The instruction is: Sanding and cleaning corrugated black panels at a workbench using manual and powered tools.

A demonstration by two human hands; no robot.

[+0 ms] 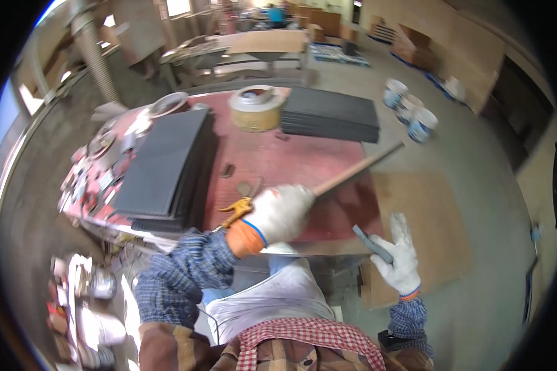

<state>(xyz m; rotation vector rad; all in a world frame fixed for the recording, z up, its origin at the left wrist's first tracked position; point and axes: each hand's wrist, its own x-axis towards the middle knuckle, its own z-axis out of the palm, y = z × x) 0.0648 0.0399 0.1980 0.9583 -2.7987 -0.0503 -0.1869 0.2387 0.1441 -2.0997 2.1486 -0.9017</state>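
My left hand (pixel 284 213), in a white work glove with an orange cuff, is closed around a long wooden stick (pixel 359 168). The stick slants up to the right over the red tabletop (pixel 272 164). Just beside my left wrist lies a yellow-orange air blow gun (pixel 236 211). My right hand (pixel 401 263), also gloved, is off the table's right side. Its fingers stretch forward while thumb and palm hold a narrow grey block (pixel 374 245), whose exact kind I cannot make out.
Dark grey panels form a tall stack (pixel 164 161) on the left and a lower stack (pixel 331 114) at the back. Between them stands a round yellowish tape roll (pixel 254 117). Clutter covers the table's left end. Brown cardboard (pixel 427 229) and several buckets (pixel 422 125) are on the right.
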